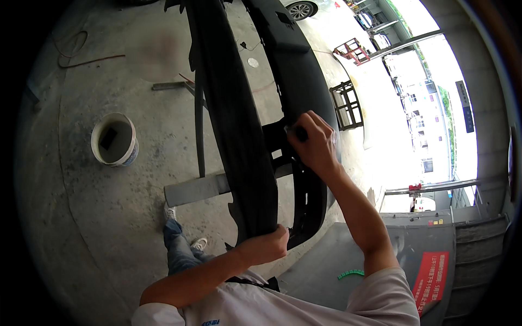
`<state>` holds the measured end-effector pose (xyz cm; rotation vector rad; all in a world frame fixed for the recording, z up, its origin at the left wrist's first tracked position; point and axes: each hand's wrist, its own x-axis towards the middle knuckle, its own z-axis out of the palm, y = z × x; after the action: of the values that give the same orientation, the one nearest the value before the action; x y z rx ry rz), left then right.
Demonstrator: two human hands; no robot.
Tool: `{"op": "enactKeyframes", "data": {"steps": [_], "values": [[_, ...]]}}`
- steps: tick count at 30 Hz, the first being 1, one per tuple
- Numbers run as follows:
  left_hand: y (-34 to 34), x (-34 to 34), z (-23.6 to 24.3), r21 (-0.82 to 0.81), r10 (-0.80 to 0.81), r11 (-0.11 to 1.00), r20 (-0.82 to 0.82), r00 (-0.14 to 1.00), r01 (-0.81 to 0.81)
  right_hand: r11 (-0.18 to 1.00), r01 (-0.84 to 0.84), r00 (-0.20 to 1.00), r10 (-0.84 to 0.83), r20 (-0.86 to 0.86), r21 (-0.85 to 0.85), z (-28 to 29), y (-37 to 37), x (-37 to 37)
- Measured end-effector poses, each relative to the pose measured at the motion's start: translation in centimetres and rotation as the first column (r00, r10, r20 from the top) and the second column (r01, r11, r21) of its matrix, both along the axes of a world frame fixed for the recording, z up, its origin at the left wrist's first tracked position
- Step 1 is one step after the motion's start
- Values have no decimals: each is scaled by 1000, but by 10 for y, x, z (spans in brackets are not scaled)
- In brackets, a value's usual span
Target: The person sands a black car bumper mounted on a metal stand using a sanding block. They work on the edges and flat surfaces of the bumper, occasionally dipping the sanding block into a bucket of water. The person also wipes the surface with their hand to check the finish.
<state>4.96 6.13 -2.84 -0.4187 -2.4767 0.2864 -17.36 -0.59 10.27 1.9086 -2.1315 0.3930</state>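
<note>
A long black car bumper stretches away from me, raised off the floor on a stand. Around the near end of its left strip, the fingers of my left hand are wrapped. My right hand is closed on a small dark object at the bumper's right strip, beside the cross piece with square openings. Most of that object is hidden by the fingers, so its kind cannot be made out.
A white bucket with a dark block inside stands on the concrete floor at left. A grey beam of the stand crosses under the bumper. Black and red metal frames are at right. A hose lies far left.
</note>
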Motion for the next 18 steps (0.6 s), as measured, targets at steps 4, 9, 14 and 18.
{"op": "enactKeyframes", "data": {"steps": [4, 9, 14, 18], "values": [[-1, 1, 4, -10, 36, 999, -15, 999, -36, 992, -90, 994, 96, -60, 93, 3, 21, 1], [1, -1, -2, -14, -10, 1000, -13, 1000, 10, 999, -16, 1000, 16, 9, -37, 7, 2, -4], [-6, 2, 7, -6, -22, 1000, 15, 1000, 22, 994, -98, 991, 102, -84, 46, -9, 48, -7], [-2, -1, 6, -3, -8, 1000, -4, 1000, 8, 999, 22, 998, -24, 53, 39, 3, 46, -15]]}}
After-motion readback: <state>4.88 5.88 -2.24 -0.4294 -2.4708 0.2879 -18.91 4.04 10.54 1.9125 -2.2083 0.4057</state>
